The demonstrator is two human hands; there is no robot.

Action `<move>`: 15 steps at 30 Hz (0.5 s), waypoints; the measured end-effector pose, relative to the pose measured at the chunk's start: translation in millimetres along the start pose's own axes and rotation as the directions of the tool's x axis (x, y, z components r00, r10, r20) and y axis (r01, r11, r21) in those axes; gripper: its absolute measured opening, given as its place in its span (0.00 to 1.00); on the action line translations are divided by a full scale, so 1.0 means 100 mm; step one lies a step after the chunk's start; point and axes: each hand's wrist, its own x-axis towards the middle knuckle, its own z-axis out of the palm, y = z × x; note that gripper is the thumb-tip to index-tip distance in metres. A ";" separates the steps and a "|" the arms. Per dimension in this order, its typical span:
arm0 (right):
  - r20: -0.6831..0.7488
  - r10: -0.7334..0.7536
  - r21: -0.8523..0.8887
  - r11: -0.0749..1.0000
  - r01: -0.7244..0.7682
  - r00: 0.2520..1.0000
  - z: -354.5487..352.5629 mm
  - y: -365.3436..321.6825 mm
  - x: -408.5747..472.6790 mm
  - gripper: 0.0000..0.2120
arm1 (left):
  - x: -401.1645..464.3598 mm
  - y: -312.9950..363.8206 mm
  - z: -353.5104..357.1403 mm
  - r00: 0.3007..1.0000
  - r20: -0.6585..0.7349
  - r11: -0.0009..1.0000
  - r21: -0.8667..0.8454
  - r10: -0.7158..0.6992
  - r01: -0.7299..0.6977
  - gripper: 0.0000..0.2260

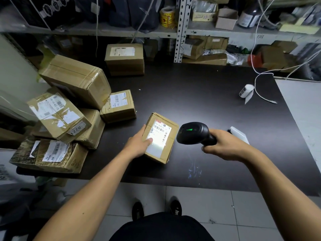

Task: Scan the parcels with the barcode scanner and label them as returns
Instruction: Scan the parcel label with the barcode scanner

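one small parcel lies on the bench, left hand grasping its edge, right hand clenched round the scanner beside it.

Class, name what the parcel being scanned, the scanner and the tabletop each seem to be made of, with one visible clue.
Parcel: brown corrugated cardboard, matte, creased edges; its label looks like glossy paper.
Scanner: apparently black moulded plastic, faint sheen on its smooth curves.
Tabletop: dark, smooth sheet, possibly laminate; soft reflections, material uncertain.

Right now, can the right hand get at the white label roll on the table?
Probably not yet: the right hand grips the scanner, and the label roll lies farther back on the table, though nothing blocks the way.
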 end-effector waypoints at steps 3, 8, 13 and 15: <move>-0.010 -0.017 0.037 0.999 0.018 1.000 -0.01 -0.07 0.00 0.14 | 0.01 -0.02 0.02 1.000 -0.020 1.000 -0.008 0.013 -0.013 0.30; -0.049 -0.016 0.128 0.992 0.022 0.999 0.06 -0.14 0.02 0.12 | -0.06 -0.06 0.08 0.994 -0.103 0.991 -0.131 0.020 -0.033 0.28; -0.073 -0.005 0.219 0.975 0.021 0.997 0.20 -0.23 0.08 0.10 | -0.15 -0.11 0.31 0.937 -0.347 0.922 -0.374 -0.045 -0.094 0.28; -0.083 -0.011 0.252 0.967 0.031 0.996 0.25 -0.29 0.10 0.09 | -0.14 -0.12 0.41 0.896 -0.435 0.884 -0.450 -0.089 -0.131 0.29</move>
